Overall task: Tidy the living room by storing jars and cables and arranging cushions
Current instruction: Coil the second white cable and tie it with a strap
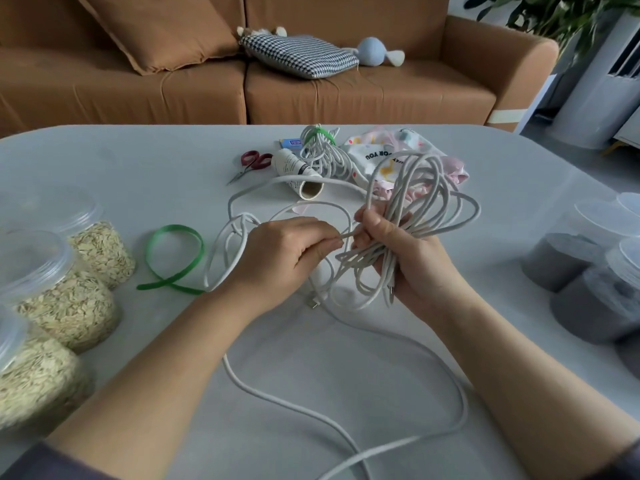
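A long white cable (422,199) is partly looped into a bunch above the grey table (138,168). My right hand (412,261) grips that bunch at its middle. My left hand (280,258) pinches a strand of the same cable just left of the bunch. The rest of the cable trails loose across the table toward me. A second white cable bundle (320,152), tied with a green strap, lies farther back. A loose green strap (173,258) lies left of my hands. Clear jars of oats (65,306) stand at the left, jars of dark grey powder (588,292) at the right.
Red-handled scissors (251,164), a white tube (299,174), a small blue box (292,143) and a printed cloth bag (384,154) lie at the table's far side. Behind is a brown sofa (363,88) with a brown cushion (162,29), a houndstooth cushion (301,55) and a blue soft toy (375,51).
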`<state>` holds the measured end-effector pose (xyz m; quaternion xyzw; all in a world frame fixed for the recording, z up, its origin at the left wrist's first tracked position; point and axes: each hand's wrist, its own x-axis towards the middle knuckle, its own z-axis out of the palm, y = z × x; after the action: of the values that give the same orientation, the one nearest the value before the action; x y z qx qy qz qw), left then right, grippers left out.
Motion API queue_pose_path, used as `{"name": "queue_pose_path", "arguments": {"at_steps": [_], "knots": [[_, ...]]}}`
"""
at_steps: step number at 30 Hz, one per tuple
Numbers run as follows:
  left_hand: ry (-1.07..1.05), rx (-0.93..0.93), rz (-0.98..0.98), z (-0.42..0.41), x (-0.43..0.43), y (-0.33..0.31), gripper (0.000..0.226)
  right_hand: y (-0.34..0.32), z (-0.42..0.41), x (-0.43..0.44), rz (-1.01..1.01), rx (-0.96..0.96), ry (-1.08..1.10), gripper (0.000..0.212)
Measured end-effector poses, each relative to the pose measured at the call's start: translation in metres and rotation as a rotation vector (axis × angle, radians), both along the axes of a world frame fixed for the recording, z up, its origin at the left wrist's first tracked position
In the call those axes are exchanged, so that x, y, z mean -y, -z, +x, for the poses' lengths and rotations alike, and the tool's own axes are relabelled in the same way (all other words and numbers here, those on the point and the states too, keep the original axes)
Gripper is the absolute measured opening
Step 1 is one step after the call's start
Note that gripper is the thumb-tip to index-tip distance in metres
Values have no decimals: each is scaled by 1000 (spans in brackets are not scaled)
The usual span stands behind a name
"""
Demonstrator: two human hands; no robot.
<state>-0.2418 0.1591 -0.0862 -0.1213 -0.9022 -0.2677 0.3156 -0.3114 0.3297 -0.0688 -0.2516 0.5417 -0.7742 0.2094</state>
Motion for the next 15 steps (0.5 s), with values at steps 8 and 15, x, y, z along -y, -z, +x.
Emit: {"name": "queue_pose_path", "arguments": {"at_steps": [8,15], "knots": [[-24,247,37,3,12,4,28,-9,-7,-5,-248,70,96,33],[-4,86,-348,1,12,-6,27,-13,-27,-22,-30,610,-771,30]]}}
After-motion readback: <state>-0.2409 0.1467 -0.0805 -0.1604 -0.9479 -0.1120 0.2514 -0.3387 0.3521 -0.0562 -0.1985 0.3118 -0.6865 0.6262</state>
